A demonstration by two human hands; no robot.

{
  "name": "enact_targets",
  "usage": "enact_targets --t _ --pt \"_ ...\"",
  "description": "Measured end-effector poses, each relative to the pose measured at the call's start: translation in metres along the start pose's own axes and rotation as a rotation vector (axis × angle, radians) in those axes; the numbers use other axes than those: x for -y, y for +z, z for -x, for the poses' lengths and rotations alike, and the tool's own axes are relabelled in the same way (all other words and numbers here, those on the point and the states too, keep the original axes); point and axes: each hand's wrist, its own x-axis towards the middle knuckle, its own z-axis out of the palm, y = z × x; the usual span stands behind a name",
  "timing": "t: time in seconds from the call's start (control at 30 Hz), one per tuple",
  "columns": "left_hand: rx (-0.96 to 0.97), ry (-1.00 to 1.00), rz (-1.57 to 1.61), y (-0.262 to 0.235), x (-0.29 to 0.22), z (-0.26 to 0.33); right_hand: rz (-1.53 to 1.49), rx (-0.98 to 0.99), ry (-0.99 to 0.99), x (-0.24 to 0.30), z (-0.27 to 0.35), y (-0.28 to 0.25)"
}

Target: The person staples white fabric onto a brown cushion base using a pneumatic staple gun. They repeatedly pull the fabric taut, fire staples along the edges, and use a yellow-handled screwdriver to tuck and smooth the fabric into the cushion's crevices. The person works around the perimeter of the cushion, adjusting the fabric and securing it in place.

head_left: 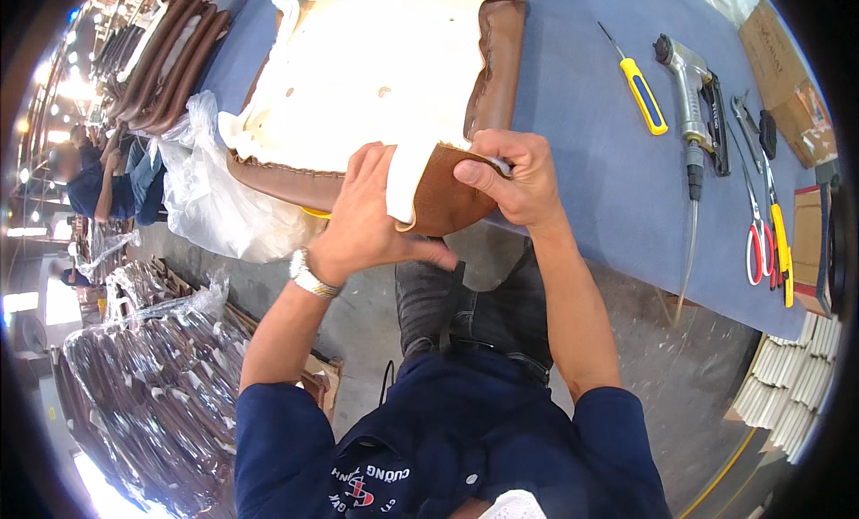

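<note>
A brown leather seat cushion [304, 181] lies underside up on the blue-covered table, its stitched brown border framing a bright white inner face [367, 80]. At the near right corner a brown leather flap [454, 193] is lifted, with a white fabric strip [407, 183] hanging beside it. My right hand [519, 174] pinches the flap's edge between thumb and fingers. Against the near edge rests my left hand [369, 216], fingers stretched over the white face and thumb spread out toward the flap. A sliver of something yellow [315, 212] shows under the cushion near my left wrist.
Along the table's right lie a yellow-handled screwdriver [642, 94], an air tool [689, 80] with a hose, red-handled scissors [759, 246] and a yellow cutter [781, 250]. A cardboard box [787, 80] stands behind them. Plastic wrap [224, 197] hangs at left; people work beyond.
</note>
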Motion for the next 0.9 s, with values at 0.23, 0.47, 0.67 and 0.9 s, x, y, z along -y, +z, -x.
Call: enact_targets --t 0.23,0.47,0.67,0.9 --pt "-0.056 -0.028 0.077 0.026 -0.021 -0.032 -0.010 -0.098 0.003 0.000 0.002 0.002" --pt "-0.190 -0.263 0.478 0.031 -0.026 -0.015 0.185 0.157 0.056 0.012 -0.021 -0.020" --pt "-0.323 -0.210 0.429 0.023 -0.020 0.014 1.361 -0.464 0.173 0.061 -0.052 -0.217" --pt "-0.461 -0.345 0.388 0.020 0.011 0.015 1.813 -0.289 0.298 0.016 -0.050 -0.301"
